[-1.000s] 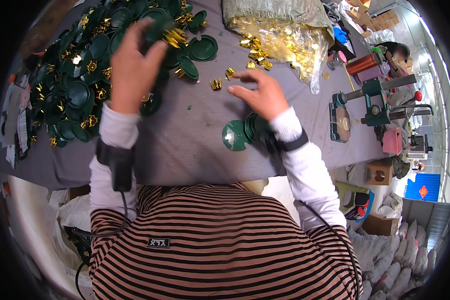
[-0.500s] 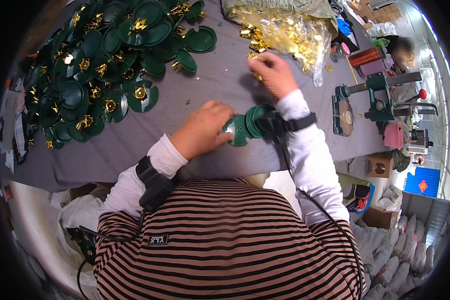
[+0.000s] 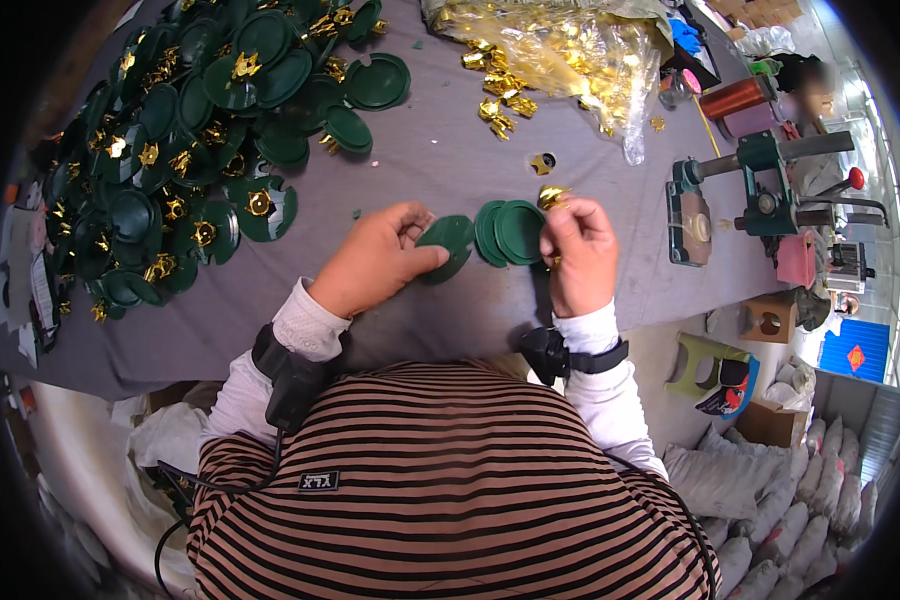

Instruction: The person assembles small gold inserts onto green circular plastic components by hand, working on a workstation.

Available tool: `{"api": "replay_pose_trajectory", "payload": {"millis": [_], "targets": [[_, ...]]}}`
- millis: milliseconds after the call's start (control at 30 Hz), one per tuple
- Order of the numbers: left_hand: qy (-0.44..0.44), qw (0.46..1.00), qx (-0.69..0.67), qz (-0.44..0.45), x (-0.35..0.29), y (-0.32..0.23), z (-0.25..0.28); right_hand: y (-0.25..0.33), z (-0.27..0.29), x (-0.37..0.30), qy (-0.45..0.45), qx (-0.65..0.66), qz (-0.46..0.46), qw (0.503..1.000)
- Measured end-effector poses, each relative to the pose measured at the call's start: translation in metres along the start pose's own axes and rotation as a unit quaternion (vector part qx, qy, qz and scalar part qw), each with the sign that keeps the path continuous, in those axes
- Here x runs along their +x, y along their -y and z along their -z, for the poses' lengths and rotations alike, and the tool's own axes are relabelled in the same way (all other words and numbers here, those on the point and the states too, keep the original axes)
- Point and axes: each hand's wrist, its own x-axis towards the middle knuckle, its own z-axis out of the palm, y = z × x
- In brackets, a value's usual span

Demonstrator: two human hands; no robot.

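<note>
Tilted up off the cloth, a green disc (image 3: 446,248) is pinched in my left hand (image 3: 375,252) between thumb and fingers. My right hand (image 3: 582,250) closes its fingertips on a shiny gold metal piece (image 3: 553,196) with prongs. Between my hands lies a short overlapping row of green discs (image 3: 518,232), its right end close by my right fingers. Just beyond my right hand, a small gold-and-dark round piece (image 3: 543,163) rests on the cloth. Farther off are several loose gold pieces (image 3: 497,118).
A large heap of green discs with gold pieces (image 3: 160,150) covers the table's left side. At the far side lies a clear bag of gold pieces (image 3: 570,60). A green hand press (image 3: 765,185) stands at the right, near a copper-coloured spool (image 3: 735,97). Grey cloth (image 3: 410,330) covers the table.
My right hand has come back from the gold pieces toward me, bringing one along. My left hand has lifted a disc off the row and tilted it.
</note>
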Motion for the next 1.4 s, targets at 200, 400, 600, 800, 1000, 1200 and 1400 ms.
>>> {"api": "replay_pose_trajectory", "payload": {"millis": [200,400,600,800,1000,1200,1400], "targets": [[-0.034,0.976,-0.215,0.027,-0.008,-0.019,-0.010,-0.013,-0.032,-0.018,0.075,-0.236,0.229,0.941],[-0.085,0.961,-0.262,-0.004,-0.010,-0.019,-0.021,-0.010,-0.036,-0.016,0.104,-0.378,0.361,0.846],[-0.129,0.976,0.094,-0.147,-0.011,-0.011,-0.025,-0.011,-0.028,-0.019,0.118,-0.410,0.364,0.828],[-0.150,0.897,0.252,-0.330,-0.012,-0.010,-0.025,-0.013,-0.031,-0.030,0.081,-0.132,-0.054,0.986],[-0.175,0.895,0.257,-0.321,-0.014,-0.006,-0.016,-0.010,-0.029,-0.032,0.115,0.057,-0.211,0.969],[-0.451,0.820,0.125,-0.328,0.003,-0.064,0.073,0.006,0.039,-0.019,0.105,0.459,-0.149,0.870],[-0.241,0.830,0.350,-0.362,0.014,-0.043,0.013,0.013,0.075,-0.018,-0.184,0.500,-0.145,0.834]]}}
